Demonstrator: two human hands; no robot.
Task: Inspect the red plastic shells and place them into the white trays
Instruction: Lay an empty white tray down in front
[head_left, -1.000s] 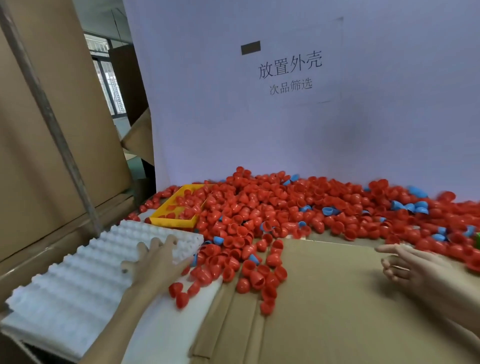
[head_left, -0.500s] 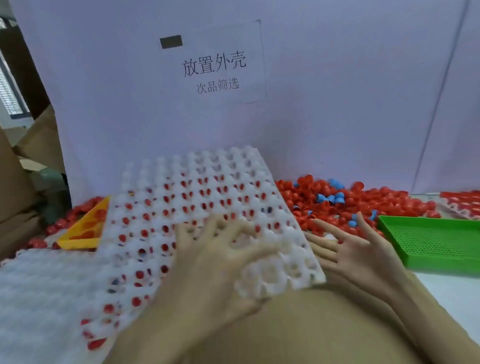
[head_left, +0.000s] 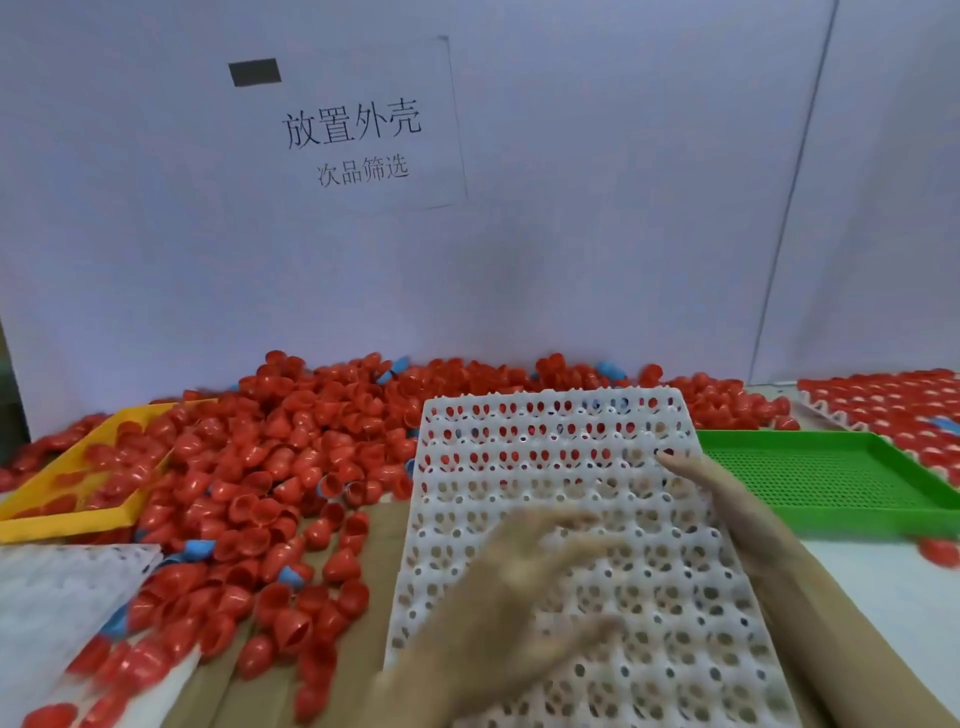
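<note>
An empty white tray (head_left: 571, 467) full of round holes lies on the brown cardboard in front of me, its far end over the heap of red plastic shells (head_left: 291, 452). My left hand (head_left: 519, 587), blurred, is on top of the tray with its fingers spread. My right hand (head_left: 727, 499) lies along the tray's right edge with straight fingers touching it. Neither hand holds a shell. A few blue shells are mixed into the red heap.
A yellow tray (head_left: 62, 519) holding red shells sits at the left. A green perforated tray (head_left: 831, 478) stands at the right. A stack of white trays (head_left: 57, 597) is at the lower left, a filled white tray (head_left: 883, 400) at the far right. A white wall with a paper sign (head_left: 358, 135) closes the back.
My left hand took a white tray from the left stack, carried it tilted through the air, and it now lies flat in front of me. My right hand has come to its right edge.
</note>
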